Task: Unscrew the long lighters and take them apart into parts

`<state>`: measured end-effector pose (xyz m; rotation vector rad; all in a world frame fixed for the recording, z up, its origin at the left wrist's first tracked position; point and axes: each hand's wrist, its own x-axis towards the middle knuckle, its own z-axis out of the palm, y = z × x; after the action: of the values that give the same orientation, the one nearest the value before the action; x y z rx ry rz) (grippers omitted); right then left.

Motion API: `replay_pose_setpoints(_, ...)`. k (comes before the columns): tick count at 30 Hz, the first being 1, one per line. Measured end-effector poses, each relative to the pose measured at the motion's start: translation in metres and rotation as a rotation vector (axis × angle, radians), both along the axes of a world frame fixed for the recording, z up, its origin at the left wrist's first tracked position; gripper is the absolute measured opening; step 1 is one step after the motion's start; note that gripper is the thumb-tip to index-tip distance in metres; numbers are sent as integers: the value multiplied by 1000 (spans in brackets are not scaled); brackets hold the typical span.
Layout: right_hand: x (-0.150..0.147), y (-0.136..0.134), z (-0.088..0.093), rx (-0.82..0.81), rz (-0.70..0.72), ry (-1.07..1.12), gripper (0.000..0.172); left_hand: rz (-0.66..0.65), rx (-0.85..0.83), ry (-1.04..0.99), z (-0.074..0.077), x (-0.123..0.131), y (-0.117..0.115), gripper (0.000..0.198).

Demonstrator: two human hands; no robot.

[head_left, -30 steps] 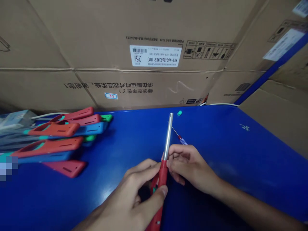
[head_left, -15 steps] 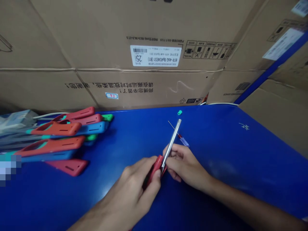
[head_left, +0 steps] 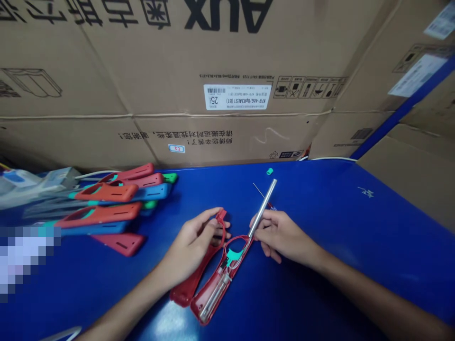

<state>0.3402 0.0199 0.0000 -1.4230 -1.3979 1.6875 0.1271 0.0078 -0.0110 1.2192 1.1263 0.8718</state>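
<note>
A red lighter casing lies split in two on the blue table. My left hand (head_left: 199, 237) pinches the top end of the empty-looking red half shell (head_left: 194, 282). Beside it is the other red half (head_left: 199, 305), holding a clear tank (head_left: 215, 298), a teal trigger piece (head_left: 234, 256) and thin wires. From its upper end a silver metal tube (head_left: 265, 204) points away to the upper right. My right hand (head_left: 277, 234) grips this tube near its lower end, with the fingers partly hidden behind it.
Several red, orange, blue and green lighters (head_left: 106, 213) are piled at the left. A small teal cap (head_left: 269, 171) and a screwdriver (head_left: 259, 190), partly hidden by the tube, lie beyond my hands. Large cardboard boxes (head_left: 170, 71) stand along the back.
The red casing has come apart into two halves, showing the parts inside. My left hand has moved left with one half. The view has tilted up a little.
</note>
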Motion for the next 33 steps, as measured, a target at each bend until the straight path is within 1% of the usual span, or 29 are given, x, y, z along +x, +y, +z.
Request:
replay_pose_setpoints(3, 2, 1, 3, -19, 29, 32, 16, -45, 293, 430, -2, -6, -2, 39)
replay_pose_setpoints(5, 4, 1, 5, -33, 47, 67, 19, -71, 459, 609, 0, -8, -5, 35)
replay_pose_setpoints(7, 7, 2, 5, -47, 59, 106, 20, -117, 593, 689, 5, -8, -10, 33)
replay_pose_setpoints(9, 10, 3, 5, -63, 60, 143, 20, -198, 706, 736, 12, -6, -18, 31)
replay_pose_setpoints(11, 13, 3, 3, -84, 55, 176, 21, -285, 784, 784, 19, -3, -27, 29)
replay_pose_setpoints(13, 15, 4, 3, -111, 50, 204, 22, -347, 796, 849, 22, 0, -34, 30)
replay_pose_setpoints(16, 14, 4, 5, -172, 11, 246, 29, -409, 723, 927, 22, 0, -36, 29)
replay_pose_setpoints(19, 13, 3, 8, -209, -18, 285, 35, -441, 674, 927, 19, -3, -31, 28)
replay_pose_setpoints(23, 12, 4, 6, -220, -14, 298, 37, -484, 697, 904, 18, -6, -25, 34)
replay_pose_setpoints(28, 11, 2, 3, -180, 11, 270, 33, -492, 729, 871, 14, -4, -25, 25)
replay_pose_setpoints(33, 10, -2, 5, -109, 38, 225, 32, -477, 716, 821, 14, 0, -24, 16)
